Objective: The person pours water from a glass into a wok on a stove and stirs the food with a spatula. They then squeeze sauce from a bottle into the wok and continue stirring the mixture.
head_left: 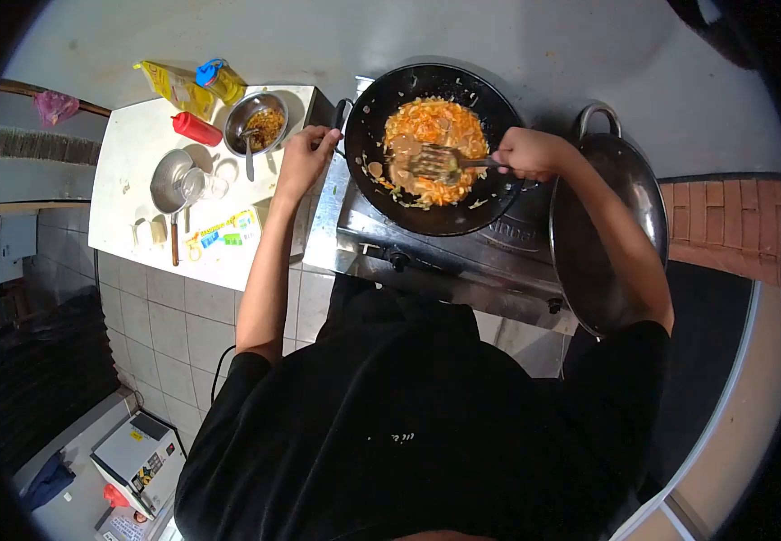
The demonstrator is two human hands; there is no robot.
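Note:
A black wok (pixel 440 221) sits on the gas stove, with an orange mix of food (pixel 435 117) and sliced pieces in it. My left hand (pixel 307 155) is closed at the wok's left loop handle (pixel 340 115), its fingers partly hidden. In my right hand (pixel 531 154) is the handle of a slotted spatula (pixel 444 164), whose blurred head lies in the food. Shreds of food stick to the wok's inner wall.
A large second wok (pixel 602 261) stands at the right of the stove (pixel 381 216). On the white table (pixel 124 144) at left are a steel bowl (pixel 239 115) with a spoon, a red squeeze bottle (pixel 196 129), a yellow pouch (pixel 174 90), a blue-capped bottle (pixel 220 81) and a saucepan (pixel 169 180).

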